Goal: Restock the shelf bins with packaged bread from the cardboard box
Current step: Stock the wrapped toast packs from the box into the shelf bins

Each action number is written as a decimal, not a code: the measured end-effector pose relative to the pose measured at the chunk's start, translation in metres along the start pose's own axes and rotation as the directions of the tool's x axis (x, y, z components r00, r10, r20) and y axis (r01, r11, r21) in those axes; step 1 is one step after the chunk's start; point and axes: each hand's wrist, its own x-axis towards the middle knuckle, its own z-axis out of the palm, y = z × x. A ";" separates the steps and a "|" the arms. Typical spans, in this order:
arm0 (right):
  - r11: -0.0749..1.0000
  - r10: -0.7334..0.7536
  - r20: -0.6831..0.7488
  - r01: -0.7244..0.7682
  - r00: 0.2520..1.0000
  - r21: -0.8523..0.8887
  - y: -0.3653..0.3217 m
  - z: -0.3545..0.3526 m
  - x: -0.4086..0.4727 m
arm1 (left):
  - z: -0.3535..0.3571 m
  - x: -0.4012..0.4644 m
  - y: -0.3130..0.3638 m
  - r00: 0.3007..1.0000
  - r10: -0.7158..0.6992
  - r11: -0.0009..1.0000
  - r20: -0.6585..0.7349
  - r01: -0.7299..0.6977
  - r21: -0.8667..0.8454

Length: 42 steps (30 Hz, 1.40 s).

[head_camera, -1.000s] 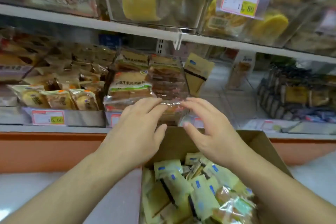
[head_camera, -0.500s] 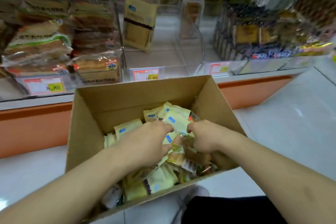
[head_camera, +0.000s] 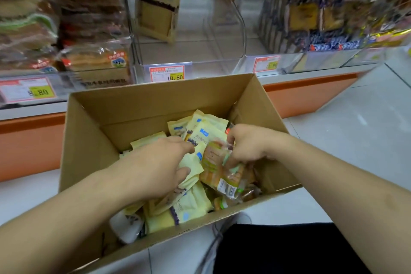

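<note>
We look down into an open cardboard box of plain brown corrugated board, with straight walls and a raw cut edge along the near rim. Inside it lies a loose heap of flat, pale yellow packets with a matte surface, small blue marks and a dark band near one end. Among them is a clear bread bag, glossy and wrinkled, with golden-brown bread showing through and a white barcode label on its lower end. Our right hand has its fingers curled down on the upper part of this clear bag and grips the crinkled film. Our left hand reaches into the box with the fingers bent into the yellow packets; the fingertips are hidden under them, so we cannot tell if it really holds one. Behind the box stands the shelf with transparent plastic bins, hard and shiny, with curved side walls. The bin at the middle holds one upright yellow packet of the same kind, leaning toward the back. The bins at the left are full of stacked sliced bread in clear wrapping, blurred here. On the front edge are white and red price tags with yellow fields. Under the shelf runs a smooth orange base, and the floor is of pale glossy tiles.
</note>
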 end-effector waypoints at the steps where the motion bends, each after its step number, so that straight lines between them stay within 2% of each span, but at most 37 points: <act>1: 0.997 0.001 -0.028 0.001 1.000 0.072 -0.001 -0.007 -0.004 | -0.006 -0.001 0.001 1.000 -0.003 1.000 -0.015 0.003 -0.001; 5: 0.953 -0.017 -0.239 0.087 0.971 0.289 -0.012 -0.038 -0.025 | -0.035 -0.008 0.006 0.986 -0.007 1.000 -0.166 0.002 -0.026; 8: 0.854 -0.016 -0.340 0.190 0.940 0.485 -0.028 -0.049 -0.039 | -0.050 -0.014 0.011 0.961 0.014 0.991 -0.277 -0.051 -0.127; 10: 0.753 -0.042 -0.333 0.249 0.942 0.609 -0.042 -0.049 -0.046 | -0.056 -0.020 0.016 0.956 0.026 0.976 -0.292 -0.088 -0.201; 13: 0.568 -0.142 -0.287 0.315 0.947 0.760 -0.063 -0.048 -0.057 | -0.059 -0.026 0.023 0.940 0.003 0.971 -0.340 -0.085 -0.225; 16: 0.400 -0.277 -0.216 0.316 0.936 0.860 -0.075 -0.047 -0.070 | -0.063 -0.034 0.021 0.874 -0.162 0.947 -0.457 0.008 -0.321; 18: 0.379 -0.343 -0.213 0.343 0.915 0.860 -0.077 -0.047 -0.077 | -0.072 -0.040 0.014 0.834 -0.274 0.905 -0.479 0.056 -0.421; 20: 0.369 -0.363 -0.291 0.424 0.885 0.827 -0.079 -0.049 -0.080 | -0.081 -0.045 0.003 0.840 -0.335 0.794 -0.426 0.008 -0.608; 21: 0.380 -0.344 -0.364 0.483 0.865 0.788 -0.080 -0.050 -0.079 | -0.087 -0.049 -0.002 0.855 -0.353 0.690 -0.381 -0.038 -0.723; 23: 0.511 -0.249 -0.569 0.605 0.784 0.610 -0.083 -0.050 -0.074 | -0.097 -0.058 -0.012 0.883 -0.360 0.500 -0.301 -0.090 -0.861; 25: 0.622 -0.187 -0.671 0.615 0.717 0.484 -0.087 -0.048 -0.069 | -0.104 -0.065 -0.024 0.892 -0.373 0.388 -0.255 -0.100 -0.916; 26: 0.621 -0.196 -0.666 0.617 0.719 0.484 -0.091 -0.046 -0.068 | -0.108 -0.068 -0.030 0.894 -0.381 0.337 -0.237 -0.105 -0.936; 28: 0.537 -0.274 -0.593 0.632 0.757 0.559 -0.097 -0.041 -0.067 | -0.114 -0.073 -0.041 0.892 -0.406 0.232 -0.197 -0.108 -0.967; 30: 0.477 -0.375 -0.535 0.652 0.757 0.589 -0.106 -0.036 -0.067 | -0.118 -0.077 -0.050 0.892 -0.424 0.159 -0.155 -0.095 -0.983; 33: 0.498 -0.471 -0.494 0.683 0.731 0.535 -0.123 -0.029 -0.062 | -0.122 -0.081 -0.056 0.877 -0.467 0.093 -0.118 -0.084 -0.992; 35: 0.498 -0.492 -0.480 0.687 0.726 0.529 -0.135 -0.026 -0.057 | -0.122 -0.079 -0.063 0.868 -0.480 0.143 -0.128 -0.067 -0.987; 39: 0.462 -0.455 -0.581 0.736 0.675 0.495 -0.157 -0.027 -0.046 | -0.131 -0.076 -0.075 0.801 -0.504 0.464 -0.322 -0.064 -0.884; 42: 0.449 -0.429 -0.665 0.783 0.611 0.430 -0.174 -0.036 -0.035 | -0.148 -0.072 -0.077 0.751 -0.455 0.685 -0.479 -0.049 -0.727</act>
